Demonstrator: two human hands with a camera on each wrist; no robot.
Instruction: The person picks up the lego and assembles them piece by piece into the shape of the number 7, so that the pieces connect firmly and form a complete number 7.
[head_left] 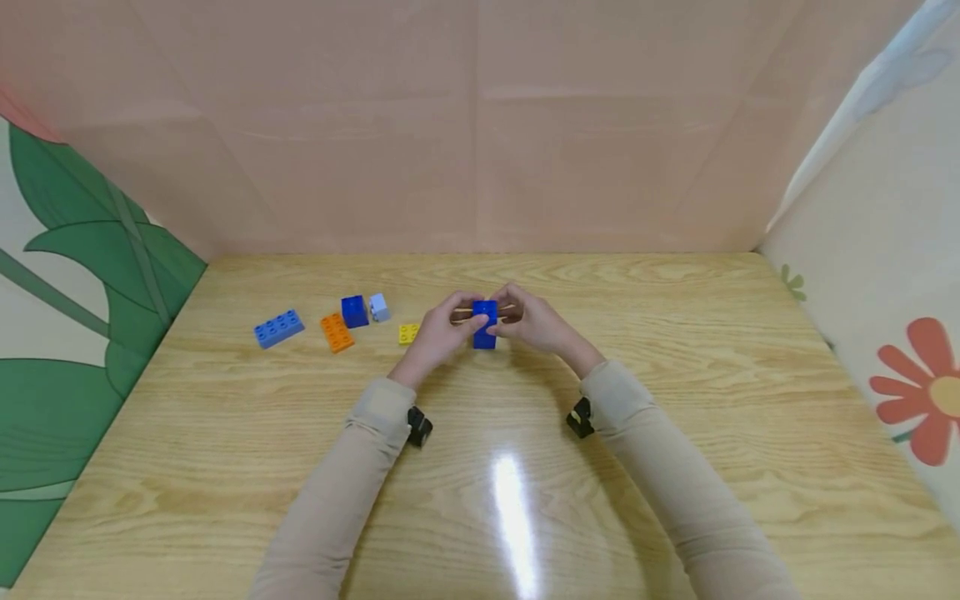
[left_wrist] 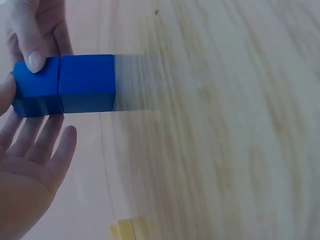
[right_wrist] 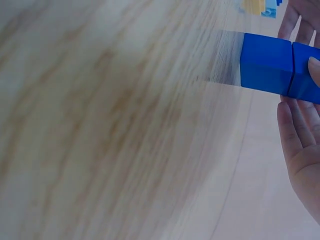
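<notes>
Two dark blue blocks, the upper block (head_left: 486, 308) on the lower block (head_left: 484, 341), form an upright stack between the hands. Its base meets the tabletop in both wrist views. From the left, my left hand (head_left: 442, 325) grips the stack with its thumb on the near side. On the other side my right hand (head_left: 534, 321) holds it too, thumb against the block. The far fingers are partly hidden. A thin yellow edge shows behind the stack between the hands; its kind is unclear. Just left of the left hand lies a yellow brick (head_left: 407, 334), partly covered by that hand.
Farther left on the wooden table (head_left: 675, 333) lie a light blue brick (head_left: 279, 328), an orange brick (head_left: 337, 332), a dark blue block (head_left: 355, 312) and a small pale blue brick (head_left: 379, 307). A pink backdrop (head_left: 480, 167) rises at the table's far edge.
</notes>
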